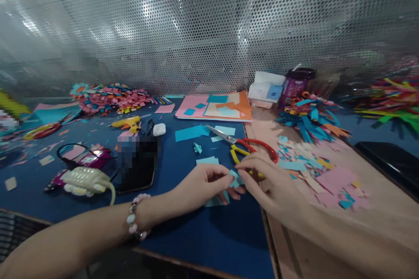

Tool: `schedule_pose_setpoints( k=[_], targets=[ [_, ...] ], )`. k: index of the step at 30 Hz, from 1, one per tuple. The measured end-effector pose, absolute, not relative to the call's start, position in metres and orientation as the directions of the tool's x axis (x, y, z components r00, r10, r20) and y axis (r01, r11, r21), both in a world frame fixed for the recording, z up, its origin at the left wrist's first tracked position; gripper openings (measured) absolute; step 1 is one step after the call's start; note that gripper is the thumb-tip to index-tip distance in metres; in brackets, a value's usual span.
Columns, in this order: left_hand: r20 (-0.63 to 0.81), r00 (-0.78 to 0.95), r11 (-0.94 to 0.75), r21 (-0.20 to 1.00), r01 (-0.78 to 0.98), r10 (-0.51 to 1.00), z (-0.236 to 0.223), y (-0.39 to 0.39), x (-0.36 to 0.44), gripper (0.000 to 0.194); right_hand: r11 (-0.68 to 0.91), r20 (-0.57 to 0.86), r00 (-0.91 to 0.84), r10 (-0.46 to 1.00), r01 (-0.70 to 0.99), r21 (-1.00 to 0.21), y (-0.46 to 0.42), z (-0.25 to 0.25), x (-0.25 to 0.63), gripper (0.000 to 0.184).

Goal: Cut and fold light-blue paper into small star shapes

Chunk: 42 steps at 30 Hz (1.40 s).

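Note:
My left hand and my right hand meet over the blue table top. Together they pinch a small light-blue paper piece between their fingertips. A beaded bracelet circles my left wrist. Under my left fingers lies another light-blue scrap. Just behind my right hand rest scissors with red and yellow handles, blades pointing left. More light-blue paper pieces lie further back.
A yellow glue gun, a white case, a dark phone and a cream clip sit left. Pink and orange sheets, a purple jar and paper flowers stand behind. Paper scraps cover the brown board.

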State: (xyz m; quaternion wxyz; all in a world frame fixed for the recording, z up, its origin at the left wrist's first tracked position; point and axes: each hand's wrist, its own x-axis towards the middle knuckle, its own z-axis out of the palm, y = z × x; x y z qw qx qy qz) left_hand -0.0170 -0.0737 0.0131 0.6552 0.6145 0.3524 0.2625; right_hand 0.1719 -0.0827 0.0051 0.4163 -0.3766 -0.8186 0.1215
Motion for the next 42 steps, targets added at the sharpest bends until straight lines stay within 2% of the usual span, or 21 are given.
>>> schedule_pose_setpoints(
  k=[3,9,14,17,22,28,33,38,42],
  targets=[
    [-0.152,0.611,0.090,0.987,0.131,0.777,0.012,-0.073,-0.017,0.032,0.635,0.507,-0.382,0.773,0.470,-0.613,-0.080,0.005,0.169,0.013],
    [-0.158,0.618,0.028,0.976,0.215,0.770,0.014,-0.072,-0.018,0.032,0.616,0.470,-0.404,0.785,0.420,-0.667,-0.084,0.010,0.168,0.014],
    [-0.167,0.579,0.029,0.971,0.239,0.798,0.016,-0.073,-0.018,0.032,0.497,0.345,-0.371,0.862,0.483,-0.721,-0.084,0.017,0.169,0.015],
    [-0.149,0.579,0.043,0.980,0.193,0.801,0.015,-0.076,-0.018,0.028,0.499,0.311,-0.417,0.854,0.483,-0.720,-0.080,0.016,0.172,0.015],
    [-0.123,0.580,-0.024,0.971,0.239,0.805,0.014,-0.080,-0.018,0.033,0.517,0.283,-0.488,0.825,0.452,-0.727,-0.078,0.023,0.175,0.017],
    [-0.098,0.619,-0.030,0.981,0.192,0.779,0.019,-0.082,-0.019,0.030,0.496,0.293,-0.439,0.849,0.475,-0.727,-0.086,0.039,0.170,0.025],
    [-0.125,0.605,0.005,0.981,0.196,0.787,0.020,-0.084,-0.019,0.031,0.471,0.283,-0.405,0.870,0.508,-0.721,-0.085,0.028,0.173,0.021],
    [-0.151,0.605,0.018,0.976,0.219,0.782,0.019,-0.086,-0.018,0.035,0.483,0.232,-0.475,0.849,0.520,-0.704,-0.079,0.026,0.176,0.015],
    [-0.164,0.625,0.059,0.981,0.185,0.763,0.021,-0.087,-0.017,0.032,0.411,0.124,-0.493,0.861,0.530,-0.742,-0.079,0.035,0.176,0.018]
  ],
)
